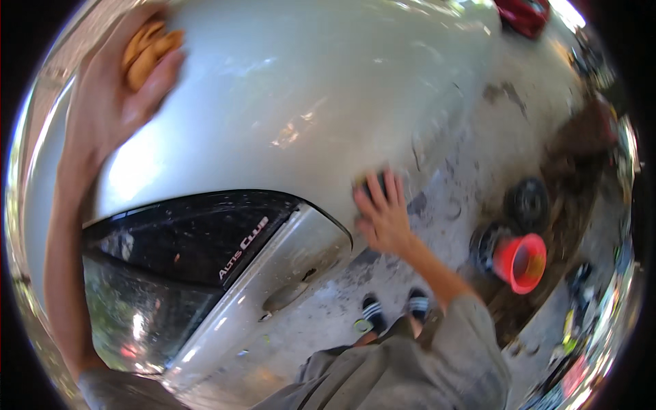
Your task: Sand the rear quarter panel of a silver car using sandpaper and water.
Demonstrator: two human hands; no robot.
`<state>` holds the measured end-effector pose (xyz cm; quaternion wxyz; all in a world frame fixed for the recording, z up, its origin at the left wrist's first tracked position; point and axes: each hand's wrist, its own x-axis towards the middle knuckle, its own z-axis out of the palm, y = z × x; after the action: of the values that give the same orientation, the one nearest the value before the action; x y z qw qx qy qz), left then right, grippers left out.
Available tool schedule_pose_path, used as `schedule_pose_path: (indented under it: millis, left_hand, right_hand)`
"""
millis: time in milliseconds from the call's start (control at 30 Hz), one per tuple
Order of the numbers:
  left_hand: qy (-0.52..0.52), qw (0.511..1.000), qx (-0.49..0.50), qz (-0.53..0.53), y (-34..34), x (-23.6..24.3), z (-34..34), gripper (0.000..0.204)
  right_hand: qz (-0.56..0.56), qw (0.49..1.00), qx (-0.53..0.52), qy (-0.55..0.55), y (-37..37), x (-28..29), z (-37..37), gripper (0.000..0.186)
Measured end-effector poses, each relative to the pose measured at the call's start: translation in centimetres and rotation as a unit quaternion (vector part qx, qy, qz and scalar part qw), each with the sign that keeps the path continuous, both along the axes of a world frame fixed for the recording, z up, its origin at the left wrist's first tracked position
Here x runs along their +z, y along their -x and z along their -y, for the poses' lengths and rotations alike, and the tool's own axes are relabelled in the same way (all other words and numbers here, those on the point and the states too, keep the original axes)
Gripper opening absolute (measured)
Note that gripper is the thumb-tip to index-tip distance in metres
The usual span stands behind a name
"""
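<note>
My left hand (116,102) is raised at the upper left over the silver car body (294,89). Its fingers are closed round a crumpled orange-brown lump (147,56), which looks like a sponge or cloth. Blur hides whether it touches the paint. My right hand (387,217) lies on the rounded rear panel, its fingers bent over a small dark pad (372,184) that is pressed to the surface. Between my arms is the dark rear side window (164,239), with a door handle (290,294) to its right.
A red bucket (523,263) stands on the ground at the right, beside a dark round container (527,203). Striped slippers (373,311) are on my feet on the stained concrete (437,198). Assorted clutter (581,321) lines the right edge. A red object (525,15) shows at the top.
</note>
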<state>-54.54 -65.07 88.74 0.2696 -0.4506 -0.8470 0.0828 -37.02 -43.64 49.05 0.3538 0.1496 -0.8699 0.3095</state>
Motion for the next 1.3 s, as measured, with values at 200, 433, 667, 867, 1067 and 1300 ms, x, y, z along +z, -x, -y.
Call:
schedule_pose_path:
  millis: [200, 433, 667, 867, 1067, 1300]
  left_hand:
    - [-0.06, 0.99, 0.073, 0.109, -4.9, -0.1, -5.1, 0.039]
    - [-0.03, 0.986, -0.047, -0.16, -3.4, -3.8, -4.4, 0.031]
    - [-0.048, 0.981, 0.009, -0.189, -6.3, -2.8, 0.6, 0.045]
    - [-0.137, 0.974, 0.049, -0.172, -7.3, -2.5, 1.3, 0.053]
    - [-0.179, 0.958, 0.036, -0.221, -7.0, -3.4, 1.7, 0.053]
    - [-0.193, 0.944, 0.052, -0.263, -6.2, -3.7, 1.4, 0.059]
  right_hand:
    - [-0.045, 0.991, 0.077, -0.101, 6.5, 14.4, 1.7, 0.066]
    - [-0.014, 0.988, 0.083, -0.126, 3.1, 8.2, 1.7, 0.049]
    - [-0.009, 0.984, 0.067, -0.167, 1.0, 2.4, -2.7, 0.049]
    - [-0.069, 0.979, 0.091, -0.166, 4.4, 9.5, 1.0, 0.049]
    - [-0.128, 0.972, 0.106, -0.169, 6.5, 12.4, 2.8, 0.053]
    - [-0.056, 0.975, 0.107, -0.188, 2.1, 5.4, -1.9, 0.056]
